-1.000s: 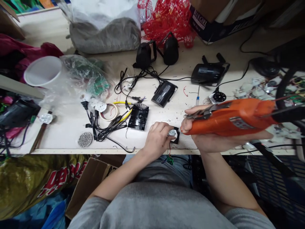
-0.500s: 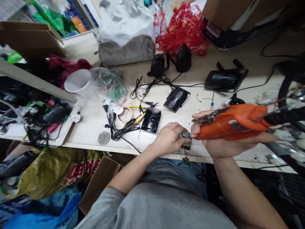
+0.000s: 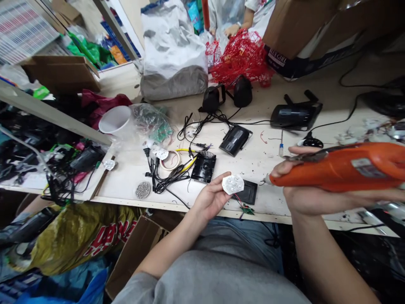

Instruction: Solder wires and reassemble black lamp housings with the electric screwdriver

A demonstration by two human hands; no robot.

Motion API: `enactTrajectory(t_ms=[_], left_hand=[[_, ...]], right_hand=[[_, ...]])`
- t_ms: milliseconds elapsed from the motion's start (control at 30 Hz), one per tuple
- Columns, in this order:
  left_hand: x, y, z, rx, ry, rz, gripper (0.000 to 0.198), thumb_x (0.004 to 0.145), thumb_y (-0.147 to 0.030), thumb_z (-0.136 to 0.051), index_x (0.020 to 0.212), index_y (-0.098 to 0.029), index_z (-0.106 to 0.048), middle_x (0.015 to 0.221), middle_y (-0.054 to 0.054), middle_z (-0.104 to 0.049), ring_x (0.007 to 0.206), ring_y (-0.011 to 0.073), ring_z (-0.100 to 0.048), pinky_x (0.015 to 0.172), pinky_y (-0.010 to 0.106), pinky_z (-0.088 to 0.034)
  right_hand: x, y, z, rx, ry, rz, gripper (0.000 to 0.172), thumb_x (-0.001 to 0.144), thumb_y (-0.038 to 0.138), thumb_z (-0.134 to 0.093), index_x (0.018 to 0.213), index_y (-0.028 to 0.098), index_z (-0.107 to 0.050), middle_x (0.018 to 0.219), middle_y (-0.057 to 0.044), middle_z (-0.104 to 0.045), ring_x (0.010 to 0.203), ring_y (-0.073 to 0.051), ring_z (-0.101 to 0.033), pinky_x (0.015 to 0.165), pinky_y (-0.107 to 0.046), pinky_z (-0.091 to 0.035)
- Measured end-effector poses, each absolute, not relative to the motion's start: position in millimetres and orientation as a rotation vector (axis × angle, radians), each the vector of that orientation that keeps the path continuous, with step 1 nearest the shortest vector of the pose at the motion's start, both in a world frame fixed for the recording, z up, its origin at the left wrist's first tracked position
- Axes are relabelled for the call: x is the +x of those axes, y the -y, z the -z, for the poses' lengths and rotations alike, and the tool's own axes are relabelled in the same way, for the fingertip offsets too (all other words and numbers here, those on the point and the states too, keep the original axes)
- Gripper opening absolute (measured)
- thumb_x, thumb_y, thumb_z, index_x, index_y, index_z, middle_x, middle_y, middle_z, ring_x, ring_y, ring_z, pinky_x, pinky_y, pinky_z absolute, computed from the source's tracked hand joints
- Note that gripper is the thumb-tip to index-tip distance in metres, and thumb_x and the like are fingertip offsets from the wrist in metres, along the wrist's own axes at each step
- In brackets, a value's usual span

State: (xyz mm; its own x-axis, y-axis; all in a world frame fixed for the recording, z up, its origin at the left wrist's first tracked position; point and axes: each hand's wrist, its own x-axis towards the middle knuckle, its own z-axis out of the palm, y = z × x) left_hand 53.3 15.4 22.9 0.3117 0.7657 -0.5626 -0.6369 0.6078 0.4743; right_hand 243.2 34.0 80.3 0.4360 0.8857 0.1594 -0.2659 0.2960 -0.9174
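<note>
Clamps fingers of left hand (image 3: pixel 211 197) on white disc (image 3: pixel 233 184) at left end of black panel (image 3: pixel 249 192), wraps fingers of right hand (image 3: pixel 306 199) around orange tool (image 3: pixel 338 164) right of panel, seemingly checking disc, likely calling for steady alignment

- From my end I make out a plain grey shirt (image 3: pixel 202 276), softly creased across the front.
- I see its left sleeve (image 3: pixel 139 287) is short, in matching grey, leaving the forearm uncovered.
- I can see blue trousers (image 3: pixel 236 230), faded and denim-like.
- I find the left hand (image 3: pixel 212 197) and right hand (image 3: pixel 305 202) bare, wrists too.
</note>
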Motion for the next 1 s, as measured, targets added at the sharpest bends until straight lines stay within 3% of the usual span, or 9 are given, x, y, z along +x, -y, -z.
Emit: enactTrajectory(t_ms=[133, 300, 400, 467, 567, 667, 733, 867, 1000], left_hand=[[58.7, -14.6, -25.5, 0.105, -0.805, -0.864, 0.029, 0.077, 0.002, -0.062, 0.101, -0.010, -0.072, 0.105, 0.011, -0.075, 0.097, 0.0204, -0.072, 0.097, 0.031, -0.055], [61.8, -15.9, -24.2, 0.108, -0.787, -0.811, 0.031, 0.080, 0.003, -0.057, 0.104, -0.007, -0.073, 0.104, 0.013, -0.075, 0.096, 0.0194, -0.073, 0.090, 0.027, -0.056], [63.3, -16.7, -20.7, 0.146, -0.774, -0.814, 0.030, 0.079, 0.003, -0.058, 0.102, -0.008, -0.074, 0.104, 0.013, -0.075, 0.095, 0.0191, -0.073, 0.092, 0.026, -0.056], [64.9, -16.5, -18.7, 0.169, -0.780, -0.823, 0.028, 0.079, 0.002, -0.058, 0.099, -0.008, -0.075, 0.102, 0.012, -0.075, 0.091, 0.0184, -0.072, 0.090, 0.027, -0.056], [68.2, -15.1, -18.9, 0.222, -0.792, -0.824, 0.026, 0.079, 0.001, -0.059, 0.096, -0.009, -0.076, 0.098, 0.011, -0.076, 0.087, 0.0185, -0.072, 0.087, 0.028, -0.057], [72.0, -12.5, -24.0, 0.281, -0.795, -0.829, 0.023, 0.078, -0.003, -0.063, 0.095, -0.010, -0.077, 0.096, 0.010, -0.076, 0.086, 0.0189, -0.072, 0.086, 0.029, -0.057], [73.4, -10.1, -28.8, 0.317, -0.805, -0.837, 0.021, 0.078, -0.005, -0.067, 0.095, -0.011, -0.078, 0.095, 0.010, -0.076, 0.084, 0.0184, -0.071, 0.084, 0.028, -0.057], [70.8, -2.8, -35.8, 0.366, -0.846, -0.893, 0.024, 0.073, -0.011, -0.078, 0.096, -0.012, -0.078, 0.094, 0.009, -0.077, 0.081, 0.0154, -0.070, 0.080, 0.025, -0.057], [62.6, 11.5, -34.0, 0.482, -0.918, -0.927, 0.029, 0.071, -0.024, -0.084, 0.096, -0.013, -0.075, 0.089, 0.007, -0.076, 0.080, 0.0159, -0.071, 0.083, 0.029, -0.057]], right_hand=[[252.6, -48.8, -66.5, -1.128, 0.851, -0.723, 0.077, 0.066, 0.098, -0.043, 0.089, 0.027, -0.062, 0.086, -0.010, -0.066, 0.058, -0.025, -0.062, 0.051, -0.040, -0.050], [275.6, -38.8, -62.2, -1.225, 1.181, -0.594, 0.071, 0.089, 0.082, -0.021, 0.109, 0.029, -0.064, 0.092, -0.012, -0.068, 0.093, -0.035, -0.070, 0.083, -0.054, -0.056], [283.1, -12.3, -58.9, -1.418, 1.255, -0.355, 0.057, 0.095, 0.070, -0.038, 0.126, 0.028, -0.061, 0.116, -0.016, -0.065, 0.110, -0.037, -0.066, 0.093, -0.057, -0.054], [278.8, 8.1, -53.1, -1.482, 1.216, -0.205, 0.050, 0.092, 0.054, -0.060, 0.134, 0.028, -0.057, 0.123, -0.016, -0.060, 0.108, -0.035, -0.066, 0.090, -0.054, -0.056], [261.0, 31.8, -42.9, -1.437, 1.452, -0.135, 0.048, 0.088, 0.037, -0.071, 0.133, 0.025, -0.059, 0.115, -0.014, -0.062, 0.103, -0.031, -0.066, 0.082, -0.050, -0.061], [243.1, 39.6, -37.9, -1.316, 1.822, -0.183, 0.054, 0.091, 0.034, -0.067, 0.142, 0.022, -0.053, 0.125, -0.017, -0.063, 0.115, -0.033, -0.064, 0.090, -0.051, -0.061], [236.7, 37.8, -38.1, -1.256, 1.915, -0.196, 0.057, 0.093, 0.031, -0.065, 0.146, 0.022, -0.048, 0.124, -0.016, -0.066, 0.113, -0.031, -0.066, 0.091, -0.049, -0.061], [234.3, 30.4, -39.0, -1.249, 1.875, -0.143, 0.049, 0.092, 0.024, -0.067, 0.139, 0.021, -0.055, 0.113, -0.014, -0.071, 0.102, -0.027, -0.071, 0.087, -0.043, -0.062], [235.1, 26.6, -32.8, -1.277, 1.847, -0.111, 0.040, 0.091, 0.029, -0.069, 0.129, 0.019, -0.062, 0.107, -0.013, -0.073, 0.096, -0.026, -0.072, 0.084, -0.042, -0.062]])
